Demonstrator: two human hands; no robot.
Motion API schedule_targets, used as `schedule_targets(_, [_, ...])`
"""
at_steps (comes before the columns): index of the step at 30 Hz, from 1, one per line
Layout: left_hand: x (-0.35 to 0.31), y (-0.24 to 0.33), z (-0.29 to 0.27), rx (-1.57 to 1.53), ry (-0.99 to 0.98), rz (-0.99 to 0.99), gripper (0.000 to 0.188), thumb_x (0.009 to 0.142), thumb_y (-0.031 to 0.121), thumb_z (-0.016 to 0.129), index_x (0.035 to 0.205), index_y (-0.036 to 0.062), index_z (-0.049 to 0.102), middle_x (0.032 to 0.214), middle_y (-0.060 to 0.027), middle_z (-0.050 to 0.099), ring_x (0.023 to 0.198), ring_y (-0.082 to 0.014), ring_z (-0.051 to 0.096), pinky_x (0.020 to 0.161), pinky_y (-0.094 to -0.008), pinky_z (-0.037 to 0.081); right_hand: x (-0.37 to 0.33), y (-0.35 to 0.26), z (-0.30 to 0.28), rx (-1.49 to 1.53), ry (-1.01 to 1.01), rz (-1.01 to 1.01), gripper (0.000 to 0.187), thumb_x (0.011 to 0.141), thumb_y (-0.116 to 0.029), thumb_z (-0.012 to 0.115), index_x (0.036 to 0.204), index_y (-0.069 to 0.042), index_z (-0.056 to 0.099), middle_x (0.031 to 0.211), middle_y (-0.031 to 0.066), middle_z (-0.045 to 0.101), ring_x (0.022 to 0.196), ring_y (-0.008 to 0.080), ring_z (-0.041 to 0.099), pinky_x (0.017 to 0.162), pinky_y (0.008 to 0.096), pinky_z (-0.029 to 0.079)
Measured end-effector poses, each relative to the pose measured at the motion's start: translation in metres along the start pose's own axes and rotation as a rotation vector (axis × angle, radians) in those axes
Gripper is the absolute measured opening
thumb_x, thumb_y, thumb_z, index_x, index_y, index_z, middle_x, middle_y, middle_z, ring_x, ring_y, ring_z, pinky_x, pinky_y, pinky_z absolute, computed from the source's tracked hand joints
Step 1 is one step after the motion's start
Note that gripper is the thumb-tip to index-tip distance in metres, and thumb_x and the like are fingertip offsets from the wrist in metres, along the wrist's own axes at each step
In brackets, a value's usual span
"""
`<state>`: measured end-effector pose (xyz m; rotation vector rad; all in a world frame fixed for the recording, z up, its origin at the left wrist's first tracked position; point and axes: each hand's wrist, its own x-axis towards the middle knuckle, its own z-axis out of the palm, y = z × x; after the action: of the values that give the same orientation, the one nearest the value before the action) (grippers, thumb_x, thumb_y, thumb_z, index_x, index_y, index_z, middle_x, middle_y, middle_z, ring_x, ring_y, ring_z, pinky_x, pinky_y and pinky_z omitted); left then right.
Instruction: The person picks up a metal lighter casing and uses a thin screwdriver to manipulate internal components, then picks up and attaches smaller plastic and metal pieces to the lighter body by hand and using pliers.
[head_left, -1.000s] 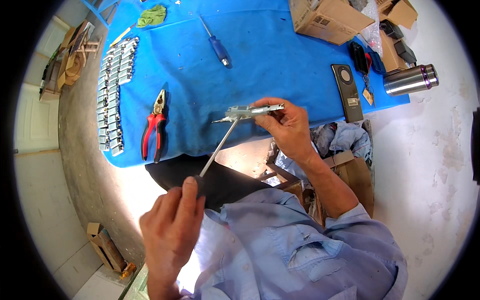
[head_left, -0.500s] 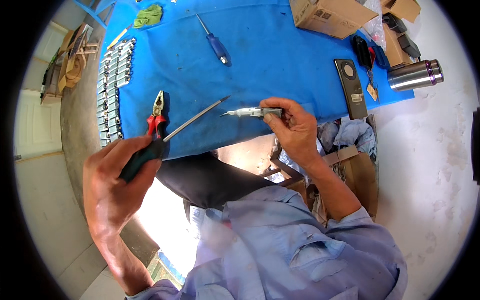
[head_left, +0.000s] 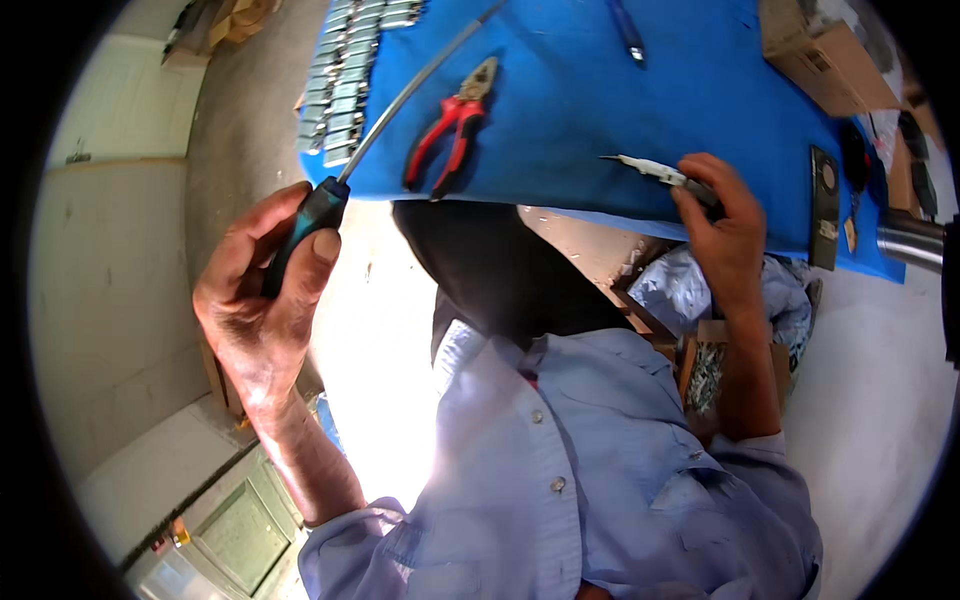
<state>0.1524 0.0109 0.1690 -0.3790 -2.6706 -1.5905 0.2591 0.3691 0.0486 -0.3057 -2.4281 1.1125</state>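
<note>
My left hand (head_left: 265, 285) is closed around the dark green-and-black handle of a screwdriver (head_left: 318, 212). Its long metal shaft slants up and right, past the row of metal parts and over the blue cloth. Between the thumb and fingers of my right hand (head_left: 728, 225) is a small grey-and-white part with a thin pointed tip (head_left: 650, 168), which faces left. That part is held over the front edge of the cloth; its rear end is hidden by my fingers. Red-handled pliers (head_left: 455, 130) lie on the cloth between my hands, touched by neither.
Rows of small silver metal parts (head_left: 345, 85) lie at the table's left. A blue screwdriver (head_left: 627, 30) lies at the back. On the right are a cardboard box (head_left: 825, 65), a phone (head_left: 825, 205) and a steel flask (head_left: 910, 240). My leg is under the blue-covered table (head_left: 560, 110).
The view has swung, so the table's things appear farther right and higher. My left hand has drawn the screwdriver away from the pliers, leftward. Both hands keep their grips.
</note>
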Motion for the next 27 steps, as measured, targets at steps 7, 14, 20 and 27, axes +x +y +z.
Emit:
schedule_targets(7, [-0.012, -0.031, -0.025, 0.006, 0.245, -0.133, 0.038, 0.09, 0.027, 0.081, 0.117, 0.0027, 0.071, 0.086, -0.0029, 0.07, 0.067, -0.0061, 0.059, 0.051, -0.0198, 0.04, 0.008, -0.007, -0.005, -0.143, -0.052, -0.072, 0.022, 0.09, 0.001, 0.07, 0.112, -0.001, 0.069, 0.106, 0.0117, 0.069, 0.089, 0.0236, 0.068, 0.076, 0.0335, 0.054])
schedule_targets(14, [-0.018, -0.075, -0.021, -0.047, 0.3, -0.211, 0.037, 0.091, 0.028, 0.08, 0.118, 0.0041, 0.071, 0.085, -0.0006, 0.071, 0.069, -0.0063, 0.062, 0.051, -0.0205, 0.044, -0.001, -0.029, -0.007, 0.034, -0.067, 0.147, 0.018, 0.092, -0.004, 0.068, 0.11, -0.002, 0.068, 0.097, 0.0127, 0.066, 0.082, 0.0264, 0.067, 0.071, 0.0345, 0.051])
schedule_targets(20, [-0.008, -0.092, 0.007, -0.025, 0.285, -0.056, 0.032, 0.093, 0.012, 0.076, 0.122, -0.0005, 0.068, 0.102, -0.0058, 0.073, 0.092, -0.0107, 0.067, 0.081, -0.026, 0.053, 0.006, -0.012, 0.003, -0.119, 0.041, -0.042, 0.018, 0.088, -0.005, 0.071, 0.106, -0.003, 0.069, 0.097, 0.0135, 0.067, 0.085, 0.0321, 0.067, 0.073, 0.0386, 0.053])
schedule_targets(27, [0.019, -0.081, 0.06, 0.136, 0.126, 0.059, 0.031, 0.092, 0.001, 0.072, 0.122, -0.0044, 0.067, 0.11, -0.0124, 0.073, 0.1, -0.0168, 0.068, 0.091, -0.03, 0.053, 0.013, 0.002, 0.021, -0.352, 0.151, -0.18, 0.019, 0.082, -0.005, 0.073, 0.101, -0.005, 0.069, 0.096, 0.0108, 0.068, 0.089, 0.0324, 0.066, 0.074, 0.0422, 0.052])
